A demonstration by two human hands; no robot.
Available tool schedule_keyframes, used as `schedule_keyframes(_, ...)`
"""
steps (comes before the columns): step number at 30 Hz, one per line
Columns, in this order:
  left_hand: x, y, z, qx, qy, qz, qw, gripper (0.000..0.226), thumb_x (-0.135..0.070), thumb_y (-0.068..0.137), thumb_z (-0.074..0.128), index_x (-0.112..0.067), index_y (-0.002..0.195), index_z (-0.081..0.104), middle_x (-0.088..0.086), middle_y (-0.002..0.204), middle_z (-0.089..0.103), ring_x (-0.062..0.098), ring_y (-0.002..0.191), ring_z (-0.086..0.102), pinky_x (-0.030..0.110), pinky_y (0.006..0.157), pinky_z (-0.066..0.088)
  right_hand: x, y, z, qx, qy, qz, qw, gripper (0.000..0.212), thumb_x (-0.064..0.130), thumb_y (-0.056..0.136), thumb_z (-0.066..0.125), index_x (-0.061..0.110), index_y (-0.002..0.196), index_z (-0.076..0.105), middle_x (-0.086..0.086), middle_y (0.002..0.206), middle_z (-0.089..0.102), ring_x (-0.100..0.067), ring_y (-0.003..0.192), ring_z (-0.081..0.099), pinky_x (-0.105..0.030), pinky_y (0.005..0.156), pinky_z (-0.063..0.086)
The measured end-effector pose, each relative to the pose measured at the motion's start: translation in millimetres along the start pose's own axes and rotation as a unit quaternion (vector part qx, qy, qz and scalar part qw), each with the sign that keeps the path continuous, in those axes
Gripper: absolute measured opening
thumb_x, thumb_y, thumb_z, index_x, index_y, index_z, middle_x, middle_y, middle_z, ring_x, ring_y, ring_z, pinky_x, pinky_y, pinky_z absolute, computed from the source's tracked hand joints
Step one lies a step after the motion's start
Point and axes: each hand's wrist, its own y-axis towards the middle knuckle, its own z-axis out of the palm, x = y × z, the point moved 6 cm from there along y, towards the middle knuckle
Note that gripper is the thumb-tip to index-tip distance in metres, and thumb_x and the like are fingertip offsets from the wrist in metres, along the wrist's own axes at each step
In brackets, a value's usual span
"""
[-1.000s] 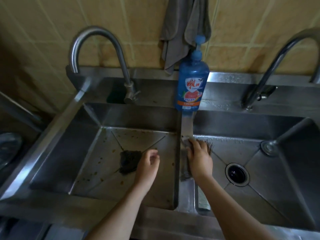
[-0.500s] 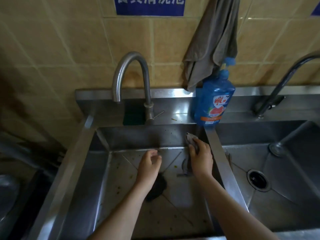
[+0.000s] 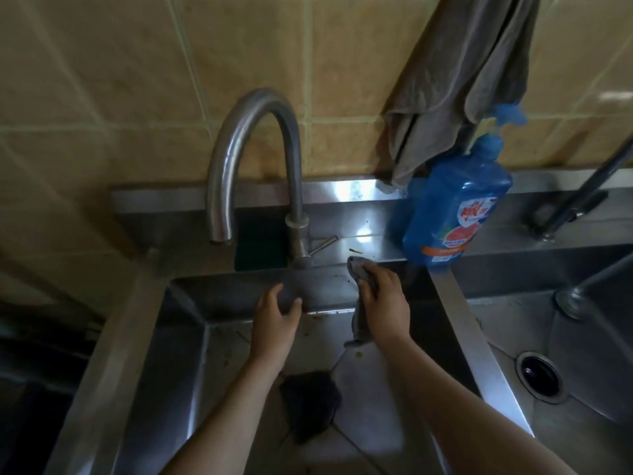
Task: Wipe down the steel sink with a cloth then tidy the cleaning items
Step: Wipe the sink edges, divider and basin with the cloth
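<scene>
The right hand (image 3: 383,299) has left the divider (image 3: 459,313) between the two basins, where it was a second ago, and now sits at the back of the left basin of the steel sink (image 3: 178,354). Its fingers are clamped on the grey cloth (image 3: 359,272), pressing the top of it against the rear rim just below the blue detergent bottle (image 3: 452,214), with the rest hanging down the back wall. The left hand (image 3: 274,313) has risen from over the dark scouring pad (image 3: 310,404) to the same wall, its fingers loosely curled and holding nothing. Whether it touches the steel is hard to tell through the blur. Wiping appears to have moved on to the rear edge. The specks on the basin floor, the pad and the tidying are not yet dealt with.
</scene>
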Motion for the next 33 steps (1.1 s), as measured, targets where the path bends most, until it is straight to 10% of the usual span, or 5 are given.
schedule_keyframes(6, -1, 49, -2, -0.019, 0.130, 0.068, 0.989, 0.061, -0.035, 0.091, 0.052, -0.016, 0.144, 0.028, -0.001, 0.156, 0.014, 0.014, 0.144, 0.006, 0.037, 0.116, 0.016, 2, 47, 36, 0.007, -0.089, -0.078, 0.993, 0.037, 0.026, 0.096, 0.046, 0.018, 0.132, 0.047, -0.004, 0.139, 0.044, -0.025, 0.117, 0.050, -0.036, 0.091, 0.043)
schedule_keyframes(14, -1, 94, 4, 0.004, 0.297, 0.153, 0.943, 0.067, -0.044, 0.090, 0.050, -0.015, 0.145, 0.025, 0.003, 0.156, 0.014, 0.018, 0.144, 0.001, 0.036, 0.116, 0.005, 25, 78, 74, -0.021, -0.245, -0.148, 0.958, 0.026, 0.012, 0.078, 0.057, 0.012, 0.102, 0.066, -0.011, 0.116, 0.063, -0.033, 0.089, 0.063, -0.033, 0.057, 0.053)
schedule_keyframes(21, 10, 104, 12, 0.048, 0.317, 0.147, 0.936, 0.073, -0.052, 0.087, 0.049, -0.017, 0.146, 0.022, 0.004, 0.156, 0.013, 0.020, 0.144, 0.000, 0.036, 0.116, -0.001, 17, 74, 107, 0.035, -0.293, -0.084, 0.952, 0.040, 0.034, 0.082, 0.039, 0.022, 0.102, 0.071, -0.006, 0.116, 0.067, -0.032, 0.114, 0.059, -0.054, 0.094, 0.043)
schedule_keyframes(29, 10, 103, 11, 0.044, 0.325, 0.174, 0.929, 0.073, -0.043, 0.086, 0.057, -0.017, 0.145, 0.024, 0.003, 0.155, 0.018, 0.020, 0.145, 0.004, 0.036, 0.116, 0.001, 10, 82, 100, -0.019, -0.306, -0.106, 0.946, 0.044, 0.035, 0.088, 0.034, 0.016, 0.104, 0.070, -0.013, 0.118, 0.064, -0.033, 0.118, 0.055, -0.050, 0.101, 0.039)
schedule_keyframes(33, 13, 103, 10, 0.052, 0.329, 0.181, 0.925, 0.074, -0.041, 0.086, 0.057, -0.018, 0.146, 0.021, 0.003, 0.156, 0.014, 0.019, 0.145, 0.001, 0.035, 0.116, -0.001, -7, 88, 87, 0.005, -0.315, -0.090, 0.945, 0.056, 0.038, 0.095, 0.018, 0.014, 0.127, 0.057, -0.017, 0.139, 0.047, -0.034, 0.135, 0.034, -0.042, 0.113, 0.013)
